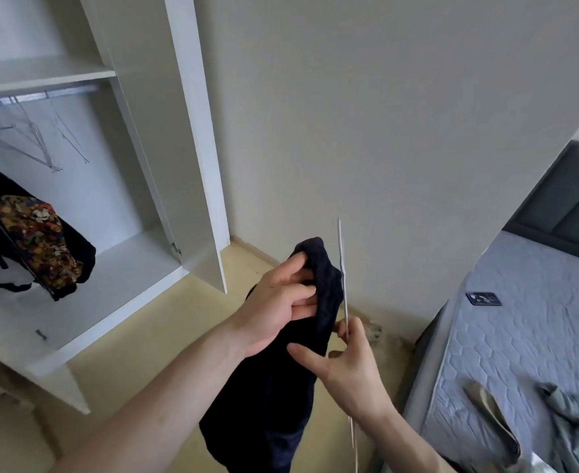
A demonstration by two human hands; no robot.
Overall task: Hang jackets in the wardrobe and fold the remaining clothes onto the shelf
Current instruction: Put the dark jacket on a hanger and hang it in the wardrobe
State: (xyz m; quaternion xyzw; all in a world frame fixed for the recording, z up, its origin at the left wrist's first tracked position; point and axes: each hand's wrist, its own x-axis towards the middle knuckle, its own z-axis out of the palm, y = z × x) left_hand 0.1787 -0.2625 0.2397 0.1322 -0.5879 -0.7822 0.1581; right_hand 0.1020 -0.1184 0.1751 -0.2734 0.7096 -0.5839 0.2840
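Pale walls and a yellowish floor (117,377) surround one open white wardrobe (138,186) at the left and one bed with a grey quilted mattress (520,336) at the right.

Wardrobe contents:
- One upper shelf (42,75) above one metal rail (35,96).
- Several bare wire hangers (39,141) on the rail; the exact count cannot be told.
- One dark jacket with a floral lining (39,240) hanging at the left edge, beside another dark-and-white garment that is only partly in view.
- One small dark item (41,334) on the wardrobe floor.

Bed contents:
- One small dark flat object (483,298) on the mattress.
- Olive-green clothes (506,425) lying crumpled at the near end.

Both hands work in the foreground, in front of the wall:
- The left hand (278,308) grips the upper part of one dark navy garment (281,387), fingers curled round the cloth.
- The right hand (349,370) pinches one thin wire hanger (343,278), held upright just beside the garment's right edge, with the thumb touching the cloth.

The garment hangs down between the two forearms, well apart from the wardrobe.
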